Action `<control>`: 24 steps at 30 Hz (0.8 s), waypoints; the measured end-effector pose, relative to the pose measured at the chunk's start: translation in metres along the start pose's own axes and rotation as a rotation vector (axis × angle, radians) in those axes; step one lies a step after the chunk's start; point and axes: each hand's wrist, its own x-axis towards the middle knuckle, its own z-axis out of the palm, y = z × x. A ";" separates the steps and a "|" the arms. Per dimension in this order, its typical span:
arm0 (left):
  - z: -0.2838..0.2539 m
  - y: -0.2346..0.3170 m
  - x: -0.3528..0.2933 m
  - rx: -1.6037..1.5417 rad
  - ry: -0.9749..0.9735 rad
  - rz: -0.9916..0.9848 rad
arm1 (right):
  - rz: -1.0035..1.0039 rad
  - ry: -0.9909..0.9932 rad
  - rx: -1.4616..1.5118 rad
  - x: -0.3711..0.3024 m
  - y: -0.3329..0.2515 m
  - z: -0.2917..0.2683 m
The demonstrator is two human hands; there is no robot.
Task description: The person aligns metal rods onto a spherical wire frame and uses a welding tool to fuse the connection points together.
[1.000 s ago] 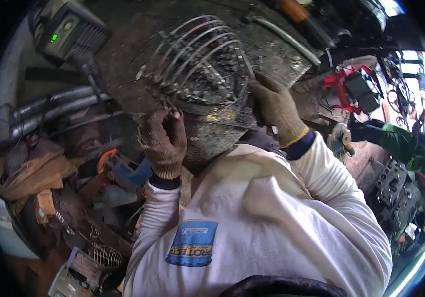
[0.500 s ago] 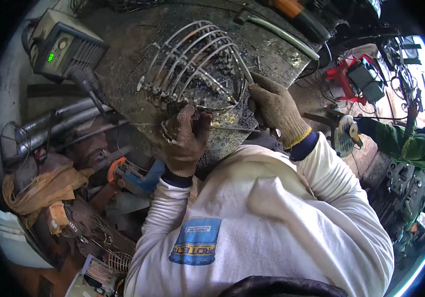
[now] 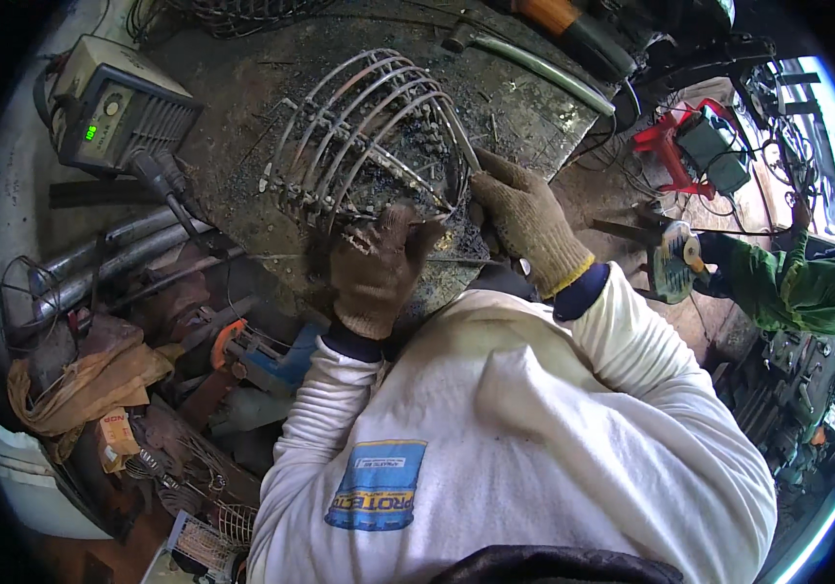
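A cage of bent metal rods (image 3: 379, 136) lies on its side on the dark, dirty workbench, its curved ribs facing up. My right hand (image 3: 529, 219), in a tan knit glove with a yellow cuff edge, is closed around the bar at the cage's right side. At the cage's near edge is my left hand (image 3: 379, 268), in a darker, soiled glove. Motion blurs its fingers, so whether they grip the rods does not show. A thin rod (image 3: 456, 260) lies along the bench's near side, partly behind my left hand.
A boxy machine with a green display (image 3: 121, 107) stands at the far left. Across the bench lie a hammer (image 3: 534, 63) and an orange-and-black tool (image 3: 583, 34). Metal tubes (image 3: 116, 258) lie at left. On the right are a red stool (image 3: 666, 146) and another person in green (image 3: 802, 287).
My left hand's fingers have shifted and straightened somewhat at the cage's near edge. The right hand keeps its hold; cage and hand appear slightly farther left as the whole view shifts.
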 end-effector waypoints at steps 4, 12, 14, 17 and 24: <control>0.008 -0.001 0.003 0.039 0.165 0.070 | -0.029 0.059 -0.082 0.004 0.005 0.005; 0.010 0.003 -0.008 0.110 0.038 -0.006 | 0.016 0.151 0.038 -0.006 0.004 0.017; 0.001 0.006 -0.003 0.123 0.021 0.002 | 0.055 0.158 0.133 -0.006 0.002 0.020; 0.002 0.007 -0.002 0.108 -0.005 -0.031 | 0.000 0.187 0.046 -0.005 0.007 0.024; 0.010 0.008 -0.004 0.209 -0.046 -0.086 | 0.073 0.225 0.176 -0.009 -0.002 0.033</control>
